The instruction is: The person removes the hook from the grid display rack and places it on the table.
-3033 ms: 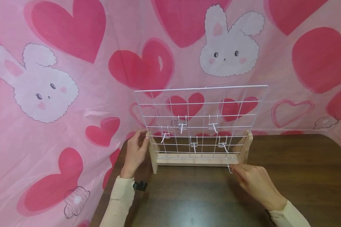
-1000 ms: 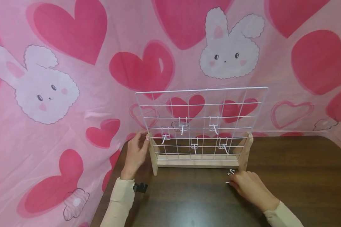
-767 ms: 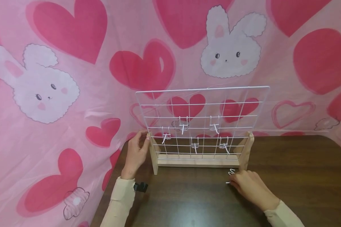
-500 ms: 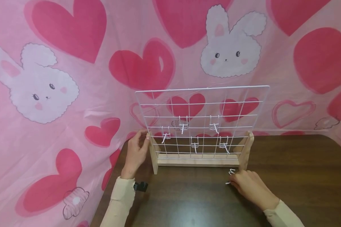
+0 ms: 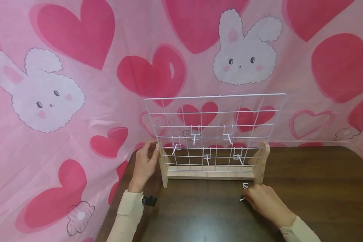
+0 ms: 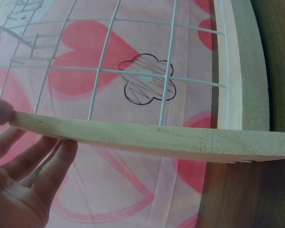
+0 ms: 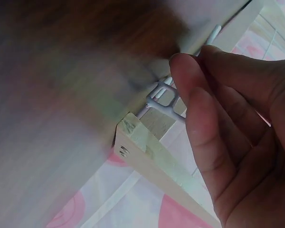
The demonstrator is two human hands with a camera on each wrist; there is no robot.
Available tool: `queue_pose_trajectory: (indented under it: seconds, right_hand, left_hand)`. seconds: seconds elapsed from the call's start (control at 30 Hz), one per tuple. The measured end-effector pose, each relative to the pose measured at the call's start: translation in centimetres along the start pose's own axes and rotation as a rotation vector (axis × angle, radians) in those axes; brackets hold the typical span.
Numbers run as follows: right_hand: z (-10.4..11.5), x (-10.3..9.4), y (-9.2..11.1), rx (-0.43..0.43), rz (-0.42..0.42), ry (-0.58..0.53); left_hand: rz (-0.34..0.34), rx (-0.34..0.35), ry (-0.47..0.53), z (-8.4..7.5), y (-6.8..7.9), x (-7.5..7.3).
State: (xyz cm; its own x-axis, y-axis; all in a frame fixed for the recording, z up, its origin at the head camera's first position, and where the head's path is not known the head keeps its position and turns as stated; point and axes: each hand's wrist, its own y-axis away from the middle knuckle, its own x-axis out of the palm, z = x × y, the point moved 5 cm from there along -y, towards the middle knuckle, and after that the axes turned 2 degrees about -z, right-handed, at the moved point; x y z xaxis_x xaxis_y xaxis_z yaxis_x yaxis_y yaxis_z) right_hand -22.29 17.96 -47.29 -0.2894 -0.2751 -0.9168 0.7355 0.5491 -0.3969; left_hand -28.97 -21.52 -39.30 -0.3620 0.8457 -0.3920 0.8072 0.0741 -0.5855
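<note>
A white wire grid rack (image 5: pixel 218 111) stands upright on the table in a pale wooden base (image 5: pixel 211 173). Several white hooks (image 5: pixel 207 156) hang on its lower wires. My left hand (image 5: pixel 144 164) grips the top of the left wooden side panel (image 6: pixel 133 137); in the left wrist view the thumb lies on one side and fingers on the other. My right hand (image 5: pixel 267 203) pinches a loose white wire hook (image 5: pixel 245 185) between thumb and fingers, in front of the rack's right end. Its looped frame (image 7: pixel 164 97) shows in the right wrist view; the fingers hide the rest.
The dark wooden table (image 5: pixel 314 188) stretches to the right and front. A pink cloth (image 5: pixel 196 74) with hearts and rabbits hangs behind and to the left. The right wooden side panel (image 5: pixel 262 161) stands just behind my right hand.
Since three seconds ago, my right hand has drawn the hook off the grid's lower right, down toward me. In the last half second the hook has tilted slightly. My left hand stays put.
</note>
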Motion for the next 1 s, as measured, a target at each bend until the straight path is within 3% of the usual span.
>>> queue_pose_trajectory:
  seconds: [0.4,0.6,0.8,1.0]
  right_hand:
    - [0.8,0.1,0.2,-0.055,-0.016,0.002]
    - [1.1,0.1,-0.2,-0.061,-0.004,-0.093]
    - [2.0,-0.7,-0.8,-0.119,-0.109,-0.161]
    - [3.2,-1.9,-1.0,-0.21,-0.291,-0.166]
  left_hand:
    - [-0.02,-0.012,0.016,0.1,-0.1,0.2]
    - [-0.012,-0.016,0.026,-0.1,-0.2,0.2]
    - [0.008,-0.016,0.03,0.0,-0.3,0.0]
    - [0.019,-0.021,0.025,0.0,-0.1,0.0]
